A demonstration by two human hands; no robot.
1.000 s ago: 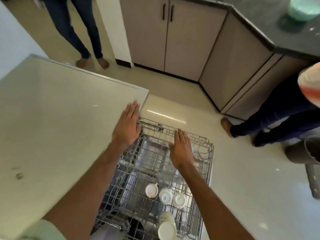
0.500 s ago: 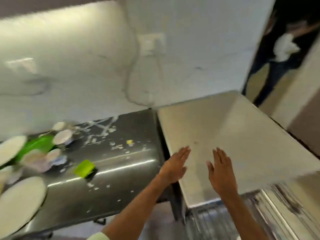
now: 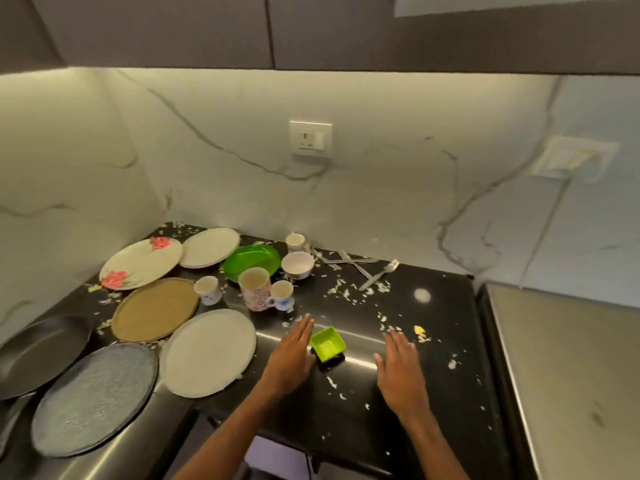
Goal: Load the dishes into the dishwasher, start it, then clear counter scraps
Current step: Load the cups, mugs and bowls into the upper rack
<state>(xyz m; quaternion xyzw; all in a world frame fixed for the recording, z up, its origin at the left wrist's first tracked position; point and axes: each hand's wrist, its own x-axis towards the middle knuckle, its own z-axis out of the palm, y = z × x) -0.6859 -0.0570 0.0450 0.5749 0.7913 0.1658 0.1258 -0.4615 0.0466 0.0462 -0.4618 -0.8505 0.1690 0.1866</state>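
Dirty dishes lie on the black counter (image 3: 398,393). My left hand (image 3: 291,355) hovers flat, fingers apart, just left of a small green square bowl (image 3: 328,342). My right hand (image 3: 400,370) is open and empty to the right of that bowl. Several plates lie at the left: a white plate (image 3: 207,351), a grey plate (image 3: 93,398), a tan plate (image 3: 156,308), a floral plate (image 3: 142,263) and a green plate (image 3: 252,261). A patterned mug (image 3: 254,288), small cups (image 3: 281,295) and a white bowl (image 3: 298,264) stand behind. Forks (image 3: 377,274) lie further back.
Food scraps (image 3: 420,332) are scattered over the counter. A dark pan (image 3: 38,351) sits at the far left. The dishwasher's pale top (image 3: 568,382) adjoins the counter on the right. A wall socket (image 3: 310,139) is on the marble backsplash.
The view swung from the pulled-out dishwasher rack, where both hands rested, left to the counter. Both hands now hover over the counter on either side of the green bowl.
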